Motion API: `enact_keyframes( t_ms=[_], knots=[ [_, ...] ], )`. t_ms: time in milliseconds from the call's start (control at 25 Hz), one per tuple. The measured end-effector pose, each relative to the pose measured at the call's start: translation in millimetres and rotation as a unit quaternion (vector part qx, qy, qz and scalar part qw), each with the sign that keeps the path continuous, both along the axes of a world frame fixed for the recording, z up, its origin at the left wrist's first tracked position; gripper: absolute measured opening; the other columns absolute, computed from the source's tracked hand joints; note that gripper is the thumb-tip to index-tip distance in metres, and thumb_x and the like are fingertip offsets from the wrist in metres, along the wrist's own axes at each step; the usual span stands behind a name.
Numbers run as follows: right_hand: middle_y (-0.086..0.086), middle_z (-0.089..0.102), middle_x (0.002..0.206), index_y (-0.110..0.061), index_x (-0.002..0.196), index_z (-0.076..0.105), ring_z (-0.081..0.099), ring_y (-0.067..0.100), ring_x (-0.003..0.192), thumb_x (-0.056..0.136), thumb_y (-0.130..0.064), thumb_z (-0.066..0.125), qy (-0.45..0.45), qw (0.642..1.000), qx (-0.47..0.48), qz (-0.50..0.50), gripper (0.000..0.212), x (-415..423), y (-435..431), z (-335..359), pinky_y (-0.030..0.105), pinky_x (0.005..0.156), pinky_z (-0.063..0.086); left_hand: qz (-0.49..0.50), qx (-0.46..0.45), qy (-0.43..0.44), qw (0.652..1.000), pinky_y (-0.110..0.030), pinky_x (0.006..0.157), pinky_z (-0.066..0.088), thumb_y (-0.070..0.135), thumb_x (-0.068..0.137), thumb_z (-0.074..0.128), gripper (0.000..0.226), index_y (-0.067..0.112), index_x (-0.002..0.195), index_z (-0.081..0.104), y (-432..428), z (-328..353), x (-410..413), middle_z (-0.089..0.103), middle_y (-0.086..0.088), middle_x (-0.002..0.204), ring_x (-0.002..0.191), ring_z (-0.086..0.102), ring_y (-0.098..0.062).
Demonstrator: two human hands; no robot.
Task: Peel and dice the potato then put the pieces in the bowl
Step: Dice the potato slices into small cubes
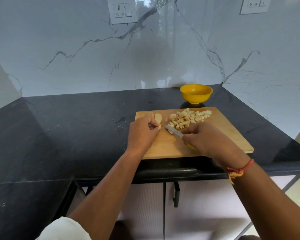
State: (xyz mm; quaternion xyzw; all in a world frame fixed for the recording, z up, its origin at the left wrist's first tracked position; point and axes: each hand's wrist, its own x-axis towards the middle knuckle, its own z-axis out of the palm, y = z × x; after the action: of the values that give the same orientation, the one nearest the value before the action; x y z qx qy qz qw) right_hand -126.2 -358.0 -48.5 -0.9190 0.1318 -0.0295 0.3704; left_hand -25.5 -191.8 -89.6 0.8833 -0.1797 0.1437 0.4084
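View: head camera, looking down at the worktop.
Left hand (142, 134): pinching the potato slices (157, 118) at the left end of the cutting board (232, 135), fingers curled.
Right hand (203, 137): gripping the knife (174, 131) by its yellow handle, blade pointing towards the slices.
Diced pieces (187, 117): lying heaped on the board's far side.
Bowl (196, 93): standing beyond the board, showing no potato inside.
Progress: peeling seemingly done, dicing nearing its end; lacking the last cuts and the transfer.

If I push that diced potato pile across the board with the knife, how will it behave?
The diced potato pile is loose small chunks, so it will likely scatter rather than slide as one. Their flat cut faces suggest they won't roll far. Freshly cut, they're probably damp and may cling to the knife.
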Motion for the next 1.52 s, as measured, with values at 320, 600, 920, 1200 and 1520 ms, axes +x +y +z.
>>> enact_keyframes(
  t_ms=[320,600,920,1200,1520],
  knots=[
    [-0.010,0.065,0.095,-0.029,0.129,0.064,0.059,0.008,0.081,0.096,-0.033,0.055,-0.105,0.986,-0.131,-0.008,0.034,-3,25,-8,0.029,0.076,0.056,0.006,0.005,-0.001,1.000,0.005,0.070,0.039,0.017,0.088,0.074,0.008,0.021,0.096,0.075,0,1,-2,0.066,0.016,0.087,0.075,0.058,0.009],
    [-0.007,0.045,0.098,-0.032,0.131,0.061,0.050,0.008,0.079,0.100,-0.030,0.049,-0.127,0.965,-0.228,0.009,0.033,5,40,-24,0.025,0.070,0.049,0.013,0.010,0.003,1.000,-0.004,0.071,0.038,0.018,0.089,0.074,0.009,0.019,0.097,0.078,-2,0,0,0.074,0.007,0.092,0.080,0.063,-0.001],
    [-0.001,0.047,0.105,-0.025,0.126,0.062,0.052,0.011,0.082,0.100,-0.025,0.054,-0.124,0.946,-0.298,0.018,0.028,8,50,-26,0.025,0.070,0.048,0.006,0.009,0.013,1.000,-0.004,0.070,0.039,0.015,0.088,0.074,0.009,0.017,0.095,0.079,1,0,3,0.075,0.006,0.091,0.082,0.065,-0.002],
    [0.003,0.053,0.108,-0.020,0.120,0.064,0.047,0.010,0.077,0.101,-0.021,0.051,-0.125,0.938,-0.322,0.039,0.024,20,51,-27,0.023,0.070,0.045,0.007,0.008,0.014,1.000,0.001,0.066,0.036,0.017,0.088,0.075,0.007,0.019,0.093,0.079,0,0,1,0.075,0.008,0.091,0.078,0.061,0.003],
    [-0.006,0.044,0.093,-0.026,0.111,0.069,0.048,0.008,0.073,0.097,-0.023,0.054,-0.088,0.950,-0.296,0.046,0.020,11,37,-26,0.017,0.060,0.038,0.012,0.002,0.015,1.000,-0.003,0.068,0.037,0.020,0.088,0.075,0.005,0.019,0.092,0.078,0,0,3,0.073,0.009,0.089,0.078,0.061,0.001]
  ],
)
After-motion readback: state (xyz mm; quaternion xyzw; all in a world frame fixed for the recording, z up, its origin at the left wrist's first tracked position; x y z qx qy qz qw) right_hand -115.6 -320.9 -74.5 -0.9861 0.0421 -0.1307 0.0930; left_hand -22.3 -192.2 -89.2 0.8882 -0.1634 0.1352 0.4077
